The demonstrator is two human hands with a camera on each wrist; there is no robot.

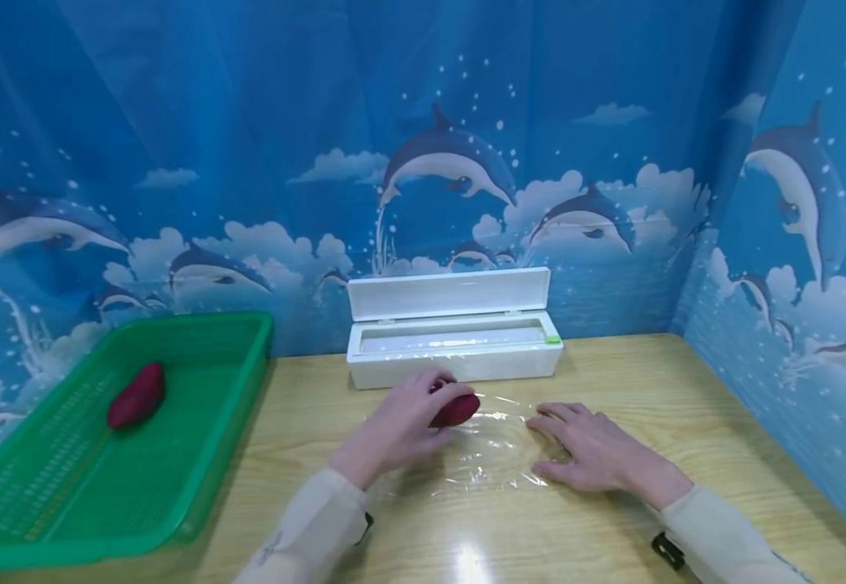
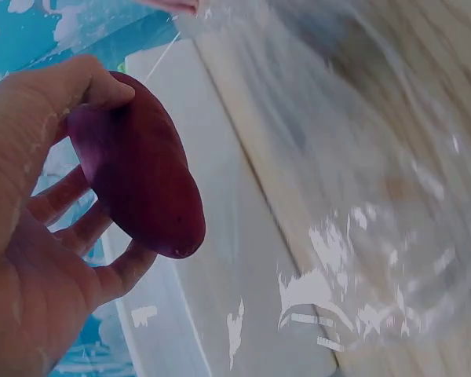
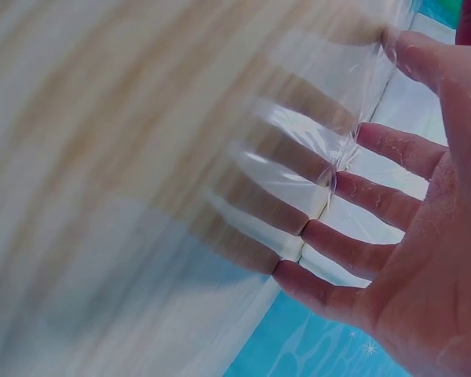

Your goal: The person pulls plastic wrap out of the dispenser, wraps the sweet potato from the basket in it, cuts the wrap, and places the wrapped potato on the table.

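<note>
In the head view my left hand [image 1: 411, 422] grips a dark red sweet potato [image 1: 456, 410] above the table, near the front of a white cling film box. Thumb and fingertips hold it from the sides in the left wrist view, where the sweet potato [image 2: 145, 169] hangs clear of the film. A sheet of clear cling film [image 1: 477, 466] lies wrinkled on the tabletop between my hands. At the sheet's right edge rests my right hand [image 1: 598, 446], fingers spread. The right wrist view shows its fingertips touching the film's edge [image 3: 334, 169].
The cling film box [image 1: 459, 369] stands with its lid raised against the dolphin-printed curtain [image 1: 437, 162]. At left, a green basket [image 1: 247, 405] holds another sweet potato [image 1: 136, 396]. A curtain wall also borders the table's right side.
</note>
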